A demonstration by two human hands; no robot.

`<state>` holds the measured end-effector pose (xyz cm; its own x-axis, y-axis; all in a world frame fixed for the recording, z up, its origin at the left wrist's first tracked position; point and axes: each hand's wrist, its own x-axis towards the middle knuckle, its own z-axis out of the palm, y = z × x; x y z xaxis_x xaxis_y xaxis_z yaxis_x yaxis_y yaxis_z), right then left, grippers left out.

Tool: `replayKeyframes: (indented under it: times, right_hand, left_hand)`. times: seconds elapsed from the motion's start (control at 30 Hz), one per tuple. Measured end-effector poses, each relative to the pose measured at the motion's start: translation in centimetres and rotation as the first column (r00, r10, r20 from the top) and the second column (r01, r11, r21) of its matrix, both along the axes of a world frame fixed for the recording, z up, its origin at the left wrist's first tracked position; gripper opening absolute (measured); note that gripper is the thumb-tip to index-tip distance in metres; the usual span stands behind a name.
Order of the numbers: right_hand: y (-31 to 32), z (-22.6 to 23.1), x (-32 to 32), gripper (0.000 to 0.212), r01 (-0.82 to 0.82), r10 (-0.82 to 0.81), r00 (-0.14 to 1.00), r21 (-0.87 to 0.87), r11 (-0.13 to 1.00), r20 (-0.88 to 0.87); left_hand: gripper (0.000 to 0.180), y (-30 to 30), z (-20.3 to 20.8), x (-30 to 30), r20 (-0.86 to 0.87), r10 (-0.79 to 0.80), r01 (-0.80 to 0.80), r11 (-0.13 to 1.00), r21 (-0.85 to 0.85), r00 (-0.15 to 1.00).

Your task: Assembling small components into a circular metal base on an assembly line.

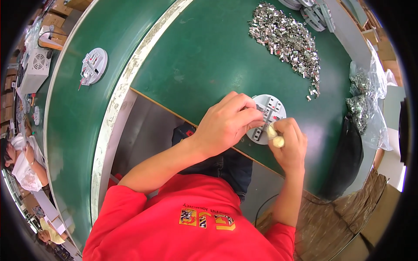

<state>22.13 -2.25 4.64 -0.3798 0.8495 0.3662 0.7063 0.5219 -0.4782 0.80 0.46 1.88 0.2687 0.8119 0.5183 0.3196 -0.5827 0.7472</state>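
Note:
A round light-grey plastic housing (275, 104) with dark slots and small red bits lies on the green table near its front edge. Over the housing's left side, my left hand (228, 124) has its thumb and fingers pinched together; a small grey piece shows at the tips, too little to name. My right hand (291, 145) is curled at the housing's lower right edge, with pale yellow covers (278, 141) on two fingertips. Whatever lies between the right fingers is hidden.
A heap of small shiny metal pieces (287, 39) lies farther back, beside more grey housings (315, 17). Clear bags of metal parts (359, 111) and a black bag (344, 158) line the right side. Another housing (93, 66) rests on the green belt at left. Two people sit far left.

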Motion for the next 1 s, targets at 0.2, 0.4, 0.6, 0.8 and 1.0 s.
replayKeyframes:
  times: [0.2, 0.4, 0.6, 0.8, 1.0]
  right_hand:
    - [0.8, 0.4, 0.2, 0.027, -0.075, 0.071, 0.997, -0.158, 0.985, -0.036]
    - [0.8, 0.7, 0.2, 0.027, -0.098, 0.092, 0.995, -0.187, 0.977, -0.040]
    - [1.1, 0.4, 0.0, 0.027, -0.140, 0.134, 0.990, -0.167, 0.976, -0.049]
    - [1.3, 0.4, -0.2, 0.028, -0.166, 0.165, 0.986, -0.188, 0.968, -0.021]
    - [1.7, 2.3, -1.4, 0.028, -0.188, 0.216, 0.971, -0.228, 0.955, 0.105]
  left_hand:
    - [0.021, 0.0, -0.8, -0.5, -0.034, -0.037, 0.037, 0.999, -0.023, 0.999]
    - [0.022, 0.0, -0.2, -1.8, -0.013, -0.134, 0.133, 0.990, -0.048, 0.991]
    - [0.022, 0.1, -0.6, -2.3, -0.021, -0.171, 0.170, 0.984, -0.053, 0.985]
    - [0.020, 0.1, -0.7, -2.4, -0.038, -0.146, 0.146, 0.989, -0.011, 0.988]
    - [0.018, -0.3, -0.9, -2.8, -0.032, -0.139, 0.139, 0.990, -0.004, 0.990]
